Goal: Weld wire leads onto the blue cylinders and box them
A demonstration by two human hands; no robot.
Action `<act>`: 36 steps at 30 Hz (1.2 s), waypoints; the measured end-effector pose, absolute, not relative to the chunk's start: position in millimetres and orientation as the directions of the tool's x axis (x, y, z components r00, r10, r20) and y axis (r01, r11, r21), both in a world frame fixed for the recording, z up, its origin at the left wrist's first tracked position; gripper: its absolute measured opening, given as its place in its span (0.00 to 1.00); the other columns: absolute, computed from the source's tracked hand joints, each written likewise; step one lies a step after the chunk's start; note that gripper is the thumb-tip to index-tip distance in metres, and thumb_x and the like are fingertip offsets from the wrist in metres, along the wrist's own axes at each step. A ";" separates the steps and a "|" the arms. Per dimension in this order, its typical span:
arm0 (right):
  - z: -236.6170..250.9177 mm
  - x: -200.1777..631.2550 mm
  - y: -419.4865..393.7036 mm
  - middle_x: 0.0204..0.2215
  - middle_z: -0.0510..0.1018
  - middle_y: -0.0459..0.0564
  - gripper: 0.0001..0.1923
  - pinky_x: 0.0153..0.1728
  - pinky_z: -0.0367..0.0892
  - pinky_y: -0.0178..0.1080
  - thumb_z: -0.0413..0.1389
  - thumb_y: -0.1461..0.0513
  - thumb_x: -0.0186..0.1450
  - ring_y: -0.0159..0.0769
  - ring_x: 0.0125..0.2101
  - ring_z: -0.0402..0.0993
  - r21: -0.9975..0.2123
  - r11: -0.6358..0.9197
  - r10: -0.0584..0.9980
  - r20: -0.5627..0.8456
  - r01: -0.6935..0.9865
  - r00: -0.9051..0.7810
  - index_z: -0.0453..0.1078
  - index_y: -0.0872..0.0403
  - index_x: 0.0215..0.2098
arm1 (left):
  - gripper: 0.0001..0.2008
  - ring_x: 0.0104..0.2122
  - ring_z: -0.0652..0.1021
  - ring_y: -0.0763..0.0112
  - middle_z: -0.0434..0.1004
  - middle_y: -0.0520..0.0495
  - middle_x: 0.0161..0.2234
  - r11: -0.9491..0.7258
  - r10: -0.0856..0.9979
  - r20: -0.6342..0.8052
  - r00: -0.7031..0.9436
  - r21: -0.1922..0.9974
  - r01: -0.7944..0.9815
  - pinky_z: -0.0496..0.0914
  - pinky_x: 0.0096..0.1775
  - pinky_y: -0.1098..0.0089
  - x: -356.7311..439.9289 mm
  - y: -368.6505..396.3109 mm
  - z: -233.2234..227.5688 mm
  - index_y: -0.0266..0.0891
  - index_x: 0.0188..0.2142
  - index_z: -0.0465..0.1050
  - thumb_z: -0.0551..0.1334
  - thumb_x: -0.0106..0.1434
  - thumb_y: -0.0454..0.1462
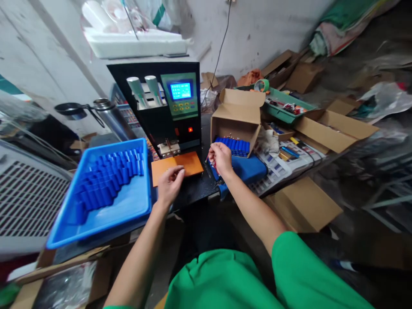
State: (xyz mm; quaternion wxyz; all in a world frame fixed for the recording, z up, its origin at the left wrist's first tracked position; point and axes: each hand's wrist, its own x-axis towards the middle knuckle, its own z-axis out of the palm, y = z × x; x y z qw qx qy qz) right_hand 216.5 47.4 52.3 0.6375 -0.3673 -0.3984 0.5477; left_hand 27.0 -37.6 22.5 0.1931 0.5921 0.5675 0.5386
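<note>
My left hand (170,183) is over the front of an orange board (189,163), its fingers curled in and the thumb close to them. Whatever it may hold is hidden. The board lies under the electrodes (168,146) of a black spot welding machine (151,124) with a lit screen. To the right, my right hand (220,159) is closed in a pinch, with a thin red wire (216,168) showing beneath its fingers. Just behind that hand, an open cardboard box (236,124) holds several blue cylindrical battery cells (236,146). A blue cloth-like pad (251,169) lies under the box.
At left, a blue tray (128,201) holds rows of blue cylindrical cells (106,182). A steel flask (112,118) stands behind it. On the right are a green bin (286,105) with wired parts, a roll of tape (262,86) and open cartons (334,128).
</note>
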 end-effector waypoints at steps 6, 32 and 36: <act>45.7 169.7 16.3 0.16 0.68 0.39 0.14 0.16 0.58 0.28 0.61 0.53 0.62 0.25 0.16 0.63 -0.863 0.075 0.997 0.074 -0.499 0.021 0.64 0.52 0.27 | 0.14 0.34 0.80 0.68 0.83 0.46 0.36 -0.255 0.912 0.343 -0.224 0.904 0.344 0.74 0.40 0.67 52.2 -55.1 25.4 0.40 0.39 0.80 0.67 0.62 0.48; 18.8 146.7 -21.3 0.25 0.77 0.47 0.12 0.34 0.69 0.39 0.64 0.53 0.58 0.35 0.28 0.72 -0.956 0.273 0.847 0.293 -0.109 -0.443 0.74 0.54 0.27 | 0.12 0.29 0.73 0.71 0.75 0.48 0.28 -0.131 0.936 0.218 -0.277 0.945 0.301 0.68 0.34 0.68 2.5 -106.3 26.6 0.39 0.32 0.73 0.64 0.64 0.46; 12.3 149.1 -12.8 0.25 0.77 0.48 0.14 0.29 0.69 0.39 0.64 0.51 0.58 0.36 0.26 0.73 -0.955 0.287 0.894 0.294 -0.070 -0.339 0.72 0.53 0.27 | 0.11 0.34 0.77 0.67 0.80 0.45 0.35 -0.081 0.872 0.330 -0.363 0.827 0.556 0.71 0.39 0.66 -44.7 -137.8 32.6 0.40 0.39 0.77 0.63 0.65 0.45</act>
